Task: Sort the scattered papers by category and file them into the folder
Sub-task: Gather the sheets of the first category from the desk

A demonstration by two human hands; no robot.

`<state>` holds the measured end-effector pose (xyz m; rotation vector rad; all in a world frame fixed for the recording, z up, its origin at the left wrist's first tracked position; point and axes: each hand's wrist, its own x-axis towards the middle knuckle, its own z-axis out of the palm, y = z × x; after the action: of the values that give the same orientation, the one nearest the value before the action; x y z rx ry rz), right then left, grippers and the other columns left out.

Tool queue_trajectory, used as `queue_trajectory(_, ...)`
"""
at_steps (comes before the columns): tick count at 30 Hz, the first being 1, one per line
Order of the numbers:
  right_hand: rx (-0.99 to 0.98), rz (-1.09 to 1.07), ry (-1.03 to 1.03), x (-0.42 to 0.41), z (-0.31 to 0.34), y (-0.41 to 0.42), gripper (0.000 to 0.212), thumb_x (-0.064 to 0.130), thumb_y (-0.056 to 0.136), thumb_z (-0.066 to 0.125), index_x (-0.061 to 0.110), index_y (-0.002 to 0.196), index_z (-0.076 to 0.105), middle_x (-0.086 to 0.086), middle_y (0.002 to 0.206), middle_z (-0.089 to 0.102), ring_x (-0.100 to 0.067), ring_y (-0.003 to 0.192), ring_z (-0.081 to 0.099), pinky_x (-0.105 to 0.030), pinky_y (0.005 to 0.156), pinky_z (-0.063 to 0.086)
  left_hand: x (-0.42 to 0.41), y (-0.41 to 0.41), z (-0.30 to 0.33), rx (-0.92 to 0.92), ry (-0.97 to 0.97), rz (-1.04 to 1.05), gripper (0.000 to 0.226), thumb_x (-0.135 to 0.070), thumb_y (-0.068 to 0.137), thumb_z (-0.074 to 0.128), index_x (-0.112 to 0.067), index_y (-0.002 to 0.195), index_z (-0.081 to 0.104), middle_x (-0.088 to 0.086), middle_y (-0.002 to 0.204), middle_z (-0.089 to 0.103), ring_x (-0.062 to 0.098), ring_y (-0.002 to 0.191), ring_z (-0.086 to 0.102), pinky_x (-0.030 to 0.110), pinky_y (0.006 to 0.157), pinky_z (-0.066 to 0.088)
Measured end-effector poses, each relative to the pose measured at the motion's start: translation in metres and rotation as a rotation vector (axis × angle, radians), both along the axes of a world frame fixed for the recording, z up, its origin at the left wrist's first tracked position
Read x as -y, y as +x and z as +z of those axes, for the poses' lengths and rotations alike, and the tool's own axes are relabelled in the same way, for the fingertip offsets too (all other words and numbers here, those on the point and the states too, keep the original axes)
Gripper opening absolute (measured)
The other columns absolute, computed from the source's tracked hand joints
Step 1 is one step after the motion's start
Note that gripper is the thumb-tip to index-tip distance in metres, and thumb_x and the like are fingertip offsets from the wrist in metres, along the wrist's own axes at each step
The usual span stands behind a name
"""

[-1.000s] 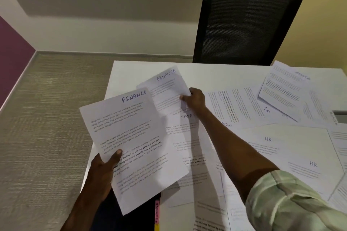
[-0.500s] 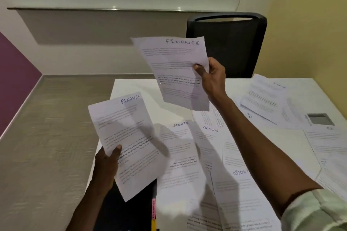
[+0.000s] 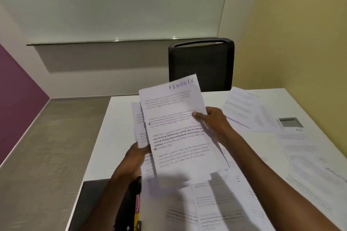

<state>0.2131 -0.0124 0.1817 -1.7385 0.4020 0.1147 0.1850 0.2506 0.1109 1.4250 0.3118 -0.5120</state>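
The left hand's grip (image 3: 136,157) is closed on the lower left edge of a sheet (image 3: 139,127) that sits behind and just left of the front one, fingers curled under it; only a narrow strip of that rear sheet shows. The right hand (image 3: 212,124) pinches the right edge of the FINANCE sheet (image 3: 176,129) about halfway up — thumb on the printed face, the other fingers hidden behind the paper. The two sheets overlap closely, both raised off the worktop (image 3: 120,118) and tilted with their tops away from the person; the handwritten heading is at the front sheet's top right corner.

Furthest left, the floor (image 3: 47,155) runs along the worktop's left edge, which is straight and bare from the far corner down to a dark folder (image 3: 97,202) lying at the near left corner. Coloured tabs (image 3: 137,210) stick out along the folder's right side, just beside the nearest loose papers (image 3: 216,202). These papers cover the near middle of the worktop under both forearms, their lower text blurred.

Right of the hands, more papers (image 3: 244,110) lie overlapping toward the far right corner and down the right side (image 3: 309,165) — a small grey rectangle (image 3: 289,122) shows among them. A bare patch of worktop lies between the raised sheets and the far edge. A black chair (image 3: 202,65) stands against that far edge, behind the sheets
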Motion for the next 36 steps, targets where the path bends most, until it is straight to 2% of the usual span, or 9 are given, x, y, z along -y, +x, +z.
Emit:
queue_trajectory(4,0.000,-0.077,-0.034,0.021,-0.026,-0.049,0.019,0.023,0.086,0.074,0.010,0.086,0.060,0.000,0.085,0.069,-0.017,0.076,0.067,-0.017,0.053,0.047,0.044,-0.029,0.001,0.020,-0.183,-0.203,0.033,-0.011,0.096,0.062,-0.004,0.128,0.062,0.021,0.126,0.065,0.041,0.117,0.061,0.057,0.103,0.045)
queue_trajectory(8,0.040,-0.176,0.006,0.046,-0.039,-0.089,0.046,0.013,0.080,0.079,0.016,0.115,0.049,-0.005,0.108,0.066,-0.016,0.091,0.065,-0.014,0.063,0.047,0.080,-0.052,0.009,-0.028,-0.200,-0.136,0.045,-0.036,0.081,0.078,-0.010,0.117,0.070,0.021,0.119,0.068,0.034,0.102,0.068,0.046,0.093,0.052)
queue_trajectory(11,0.128,-0.236,0.054,0.061,-0.044,-0.112,0.055,0.009,0.080,0.078,0.020,0.124,0.047,-0.002,0.108,0.067,-0.016,0.095,0.067,-0.013,0.067,0.052,0.102,-0.061,0.007,-0.026,-0.210,-0.077,0.059,-0.069,0.090,0.044,-0.028,0.128,0.063,0.004,0.126,0.068,0.026,0.118,0.063,0.045,0.103,0.046)
queue_trajectory(15,0.246,-0.215,0.017,0.080,-0.049,-0.135,0.027,0.011,0.085,0.073,0.012,0.112,0.068,0.009,0.096,0.072,0.000,0.082,0.069,-0.014,0.064,0.054,0.128,-0.076,0.004,0.251,0.015,-0.096,0.039,-0.039,0.092,0.067,-0.024,0.128,0.063,-0.002,0.120,0.071,0.020,0.115,0.066,0.039,0.096,0.052)
queue_trajectory(18,0.260,-0.192,-0.002,0.091,-0.058,-0.145,0.028,0.018,0.087,0.071,0.015,0.115,0.067,0.007,0.102,0.072,-0.002,0.087,0.068,-0.016,0.068,0.054,0.144,-0.088,0.005,0.282,0.062,0.023,0.025,-0.029,0.088,0.073,-0.028,0.112,0.067,-0.007,0.106,0.075,0.011,0.098,0.071,0.031,0.086,0.057)
queue_trajectory(22,0.246,-0.166,0.034,0.102,-0.073,-0.162,0.032,0.023,0.089,0.070,0.023,0.120,0.064,0.012,0.107,0.071,-0.002,0.093,0.068,-0.020,0.074,0.056,0.154,-0.104,-0.003,0.308,0.114,0.053,0.024,-0.027,0.087,0.074,-0.028,0.109,0.065,-0.015,0.098,0.071,-0.004,0.084,0.069,0.011,0.065,0.053)
queue_trajectory(27,0.111,-0.122,0.146,0.106,-0.108,-0.185,0.040,0.016,0.082,0.078,0.023,0.119,0.065,0.008,0.106,0.072,-0.008,0.094,0.069,-0.017,0.068,0.055,0.150,-0.127,-0.036,0.251,0.219,0.020,0.040,-0.028,0.077,0.083,-0.029,0.112,0.066,-0.010,0.103,0.073,0.008,0.095,0.069,0.021,0.072,0.055)
queue_trajectory(31,0.010,-0.114,0.189,0.105,-0.134,-0.194,0.038,0.008,0.076,0.081,0.020,0.109,0.068,0.001,0.104,0.074,-0.018,0.098,0.070,-0.027,0.079,0.058,0.154,-0.139,-0.058,0.204,0.263,0.006,0.045,-0.028,0.080,0.081,-0.023,0.122,0.065,-0.005,0.109,0.072,0.016,0.102,0.067,0.027,0.079,0.057)
queue_trajectory(36,0.018,-0.114,0.176,0.113,-0.133,-0.192,0.036,0.010,0.078,0.080,0.020,0.111,0.069,0.008,0.100,0.074,-0.008,0.091,0.070,-0.022,0.077,0.056,0.161,-0.137,-0.056,0.205,0.254,0.027,0.042,-0.027,0.082,0.080,-0.024,0.121,0.066,-0.006,0.108,0.073,0.013,0.097,0.068,0.029,0.078,0.057)
